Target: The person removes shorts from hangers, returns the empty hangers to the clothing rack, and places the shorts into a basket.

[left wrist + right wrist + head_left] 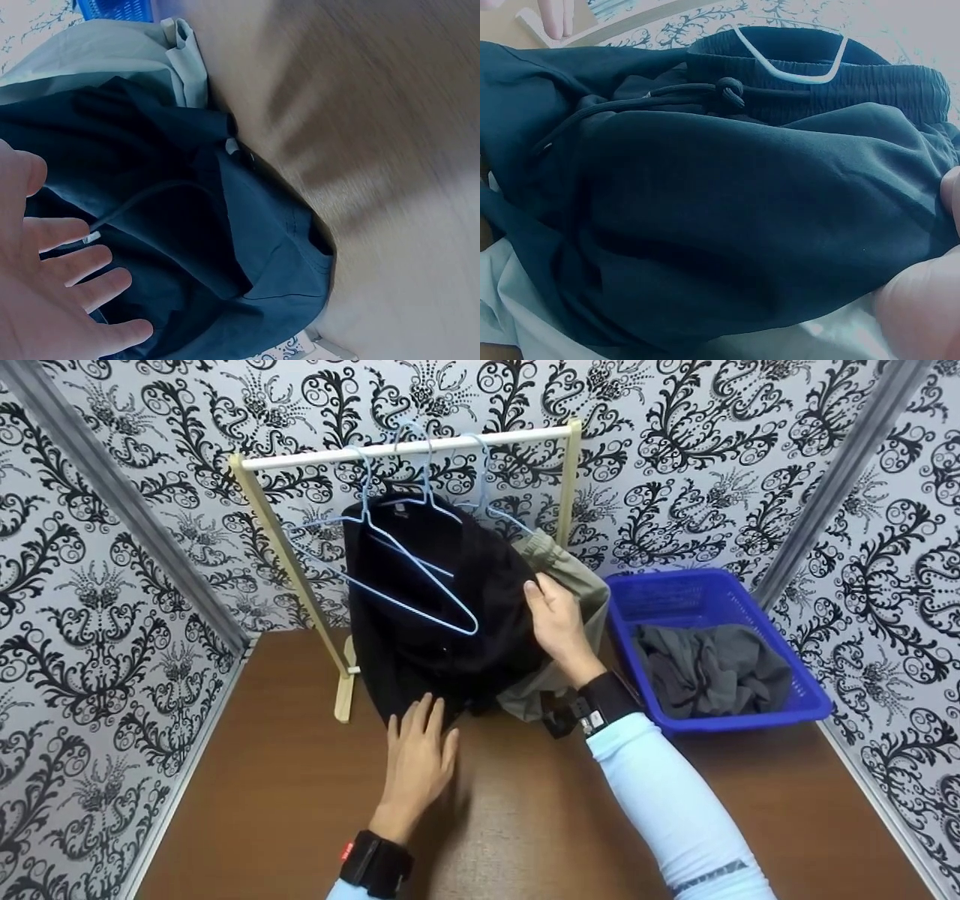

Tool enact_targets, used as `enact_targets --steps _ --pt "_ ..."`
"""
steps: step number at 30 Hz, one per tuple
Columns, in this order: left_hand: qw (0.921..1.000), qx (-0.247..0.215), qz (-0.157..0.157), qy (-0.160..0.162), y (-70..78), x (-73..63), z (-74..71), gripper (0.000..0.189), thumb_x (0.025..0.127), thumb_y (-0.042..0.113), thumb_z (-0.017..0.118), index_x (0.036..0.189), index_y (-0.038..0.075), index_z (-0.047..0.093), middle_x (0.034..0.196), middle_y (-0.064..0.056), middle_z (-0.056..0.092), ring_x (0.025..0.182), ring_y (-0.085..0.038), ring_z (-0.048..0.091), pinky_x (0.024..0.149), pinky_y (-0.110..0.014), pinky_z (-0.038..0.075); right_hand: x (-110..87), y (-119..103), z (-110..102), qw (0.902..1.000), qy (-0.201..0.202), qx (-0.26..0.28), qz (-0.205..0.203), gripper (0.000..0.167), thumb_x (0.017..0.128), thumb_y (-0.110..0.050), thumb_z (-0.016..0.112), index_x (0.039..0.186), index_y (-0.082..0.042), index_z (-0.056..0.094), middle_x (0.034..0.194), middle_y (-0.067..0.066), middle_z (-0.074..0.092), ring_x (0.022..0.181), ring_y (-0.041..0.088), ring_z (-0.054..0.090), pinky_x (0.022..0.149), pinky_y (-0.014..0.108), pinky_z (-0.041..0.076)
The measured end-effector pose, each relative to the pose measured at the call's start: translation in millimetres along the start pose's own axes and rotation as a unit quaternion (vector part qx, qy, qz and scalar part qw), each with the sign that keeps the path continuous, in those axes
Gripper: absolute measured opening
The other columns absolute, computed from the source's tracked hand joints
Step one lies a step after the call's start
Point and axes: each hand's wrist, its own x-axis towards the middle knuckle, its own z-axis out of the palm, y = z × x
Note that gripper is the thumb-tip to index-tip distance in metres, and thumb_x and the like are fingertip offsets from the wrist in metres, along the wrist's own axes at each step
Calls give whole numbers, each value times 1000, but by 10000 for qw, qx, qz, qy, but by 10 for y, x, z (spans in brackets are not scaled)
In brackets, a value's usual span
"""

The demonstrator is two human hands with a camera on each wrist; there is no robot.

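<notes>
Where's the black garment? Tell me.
In the head view, the black garment is near centre, below the white bar and left of the khaki garment, its edge in the right hand.

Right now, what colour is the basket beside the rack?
The basket is deep blue, clearest in the head view.

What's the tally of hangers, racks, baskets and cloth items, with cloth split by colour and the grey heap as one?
Blue hangers: 3
Rack: 1
Blue basket: 1
Black garment: 1
Khaki garment: 1
Grey heap: 1
Total: 8
</notes>
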Motion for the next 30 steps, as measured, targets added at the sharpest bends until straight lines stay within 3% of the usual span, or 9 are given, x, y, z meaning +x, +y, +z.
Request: enact_targets --steps 6,15,30 --pt "10000 -4 -24 -36 -4 -4 15 49 101 26 64 142 -1 59 147 -22 55 133 -43 53 109 -70 37 -72 88 -58 9999 -6 78 133 23 107 -12 53 101 5 67 98 16 68 92 25 58 88 37 47" --pt "10000 -18 -27 -58 -10 -7 6 50 102 27 64 143 0 59 148 -22 55 133 -44 53 109 -70 37 -184 218 -142 9997 5 107 214 22 106 -11 54 98 5 66 96 15 67 89 23 57 85 35 46" --pt "10000 -10 -33 -70 -14 -18 12 49 102 27 63 141 -2 59 146 -23 56 132 -44 54 108 -70 38 -405 418 -261 9959 14 315 842 25 107 -13 53 106 5 71 105 16 70 94 18 59 86 26 46"
